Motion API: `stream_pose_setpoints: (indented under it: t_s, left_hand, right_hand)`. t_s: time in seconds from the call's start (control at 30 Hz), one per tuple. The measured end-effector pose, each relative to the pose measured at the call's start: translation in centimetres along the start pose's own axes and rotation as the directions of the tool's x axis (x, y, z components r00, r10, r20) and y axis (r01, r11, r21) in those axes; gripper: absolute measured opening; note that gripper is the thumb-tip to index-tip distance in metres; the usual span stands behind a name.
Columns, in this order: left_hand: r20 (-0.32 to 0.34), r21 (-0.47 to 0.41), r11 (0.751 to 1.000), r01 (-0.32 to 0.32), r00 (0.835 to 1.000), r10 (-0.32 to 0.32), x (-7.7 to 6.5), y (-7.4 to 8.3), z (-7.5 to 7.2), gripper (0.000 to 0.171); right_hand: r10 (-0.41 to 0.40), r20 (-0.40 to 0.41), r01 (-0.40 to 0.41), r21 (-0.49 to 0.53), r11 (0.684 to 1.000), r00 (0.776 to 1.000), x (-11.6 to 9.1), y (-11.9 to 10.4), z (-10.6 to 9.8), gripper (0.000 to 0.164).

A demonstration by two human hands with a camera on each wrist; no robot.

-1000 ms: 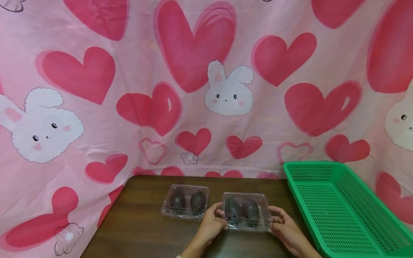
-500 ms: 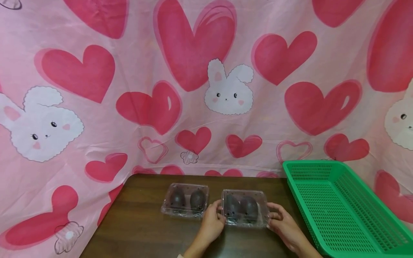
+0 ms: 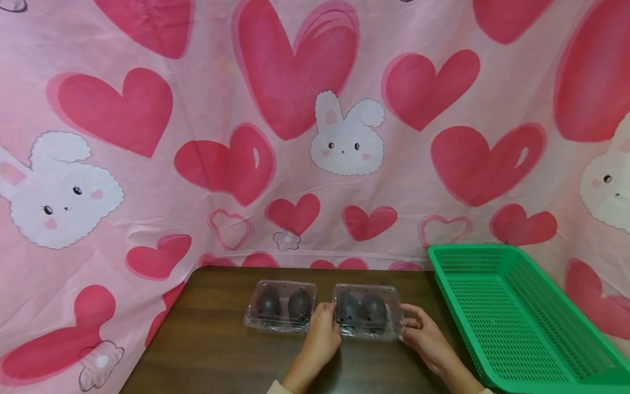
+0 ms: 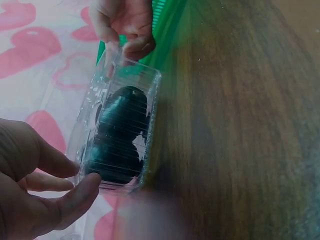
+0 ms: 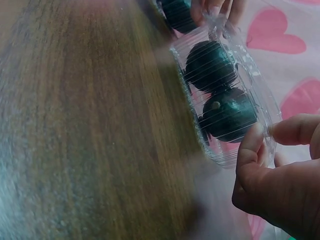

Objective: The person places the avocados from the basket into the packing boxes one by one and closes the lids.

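Between my two hands is a clear plastic clamshell box [image 3: 394, 309] with two dark, egg-shaped fruits that look like avocados [image 3: 373, 311]. My left hand [image 3: 322, 335] pinches its left end, thumb and fingers at the rim. At the opposite end my right hand [image 3: 429, 340] pinches the edge between thumb and fingers, as the right wrist view shows up close. A second clamshell [image 3: 284, 284], also with two dark fruits [image 3: 268, 304], sits on the table just left of my left hand. The held box stands nearly in line with it, a narrow gap between them.
A long green plastic basket [image 3: 512, 328] with perforated walls stands on the right side of the brown wooden table [image 3: 197, 339]. Behind the table hangs a pink cloth [image 3: 295, 180] printed with hearts and rabbits.
Both hands have moved the held clamshell away from me and slightly left, bringing it level with the other box. The second clamshell and the basket stay in place.
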State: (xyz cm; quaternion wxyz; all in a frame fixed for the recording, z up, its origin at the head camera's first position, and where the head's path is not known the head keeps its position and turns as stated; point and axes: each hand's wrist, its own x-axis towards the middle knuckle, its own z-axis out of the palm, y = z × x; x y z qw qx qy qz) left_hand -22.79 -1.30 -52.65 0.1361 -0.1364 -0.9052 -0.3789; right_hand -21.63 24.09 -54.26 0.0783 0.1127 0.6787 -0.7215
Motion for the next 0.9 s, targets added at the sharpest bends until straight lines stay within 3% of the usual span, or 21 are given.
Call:
stream_pose_setpoints:
  t_s: [0.33, 0.47, 0.53, 0.63, 0.7, 0.8, 0.9]
  left_hand:
    - [0.013, 0.002, 1.000, 0.029, 0.999, -0.029, -0.1, 0.1, 0.2, 0.045]
    - [0.023, -0.013, 0.999, 0.042, 0.999, -0.042, -0.1, 0.3, -0.2, 0.047]
    - [0.030, -0.021, 0.999, 0.039, 0.999, -0.038, -0.1, 0.4, -0.6, 0.049]
    - [0.033, -0.014, 1.000, 0.016, 0.999, -0.015, -0.1, 0.7, -1.5, 0.049]
    - [0.034, -0.002, 1.000, -0.005, 0.999, 0.005, 0.1, 0.8, -2.3, 0.051]
    - [0.039, 0.042, 0.998, -0.036, 0.999, 0.035, 0.5, 0.6, -3.5, 0.056]
    - [0.053, 0.103, 0.992, -0.067, 0.997, 0.062, 1.0, 0.1, -4.7, 0.065]
  right_hand:
    - [-0.014, -0.013, 0.014, -0.018, 1.000, 1.000, -0.2, 0.1, -0.1, 0.064]
    - [-0.056, -0.046, 0.049, -0.139, 0.989, 0.997, -0.3, -0.3, 0.0, 0.056]
    - [-0.106, -0.069, 0.085, -0.255, 0.963, 0.992, -0.6, -0.7, 0.0, 0.051]
    - [-0.219, -0.081, 0.167, -0.414, 0.895, 0.972, -1.1, -1.6, 0.2, 0.045]
    - [-0.311, -0.078, 0.229, -0.514, 0.827, 0.947, -1.4, -2.1, 0.5, 0.043]
    - [-0.452, -0.049, 0.328, -0.617, 0.715, 0.891, -1.6, -2.8, 1.1, 0.045]
    - [-0.564, -0.002, 0.394, -0.714, 0.578, 0.825, -1.4, -3.2, 1.6, 0.052]
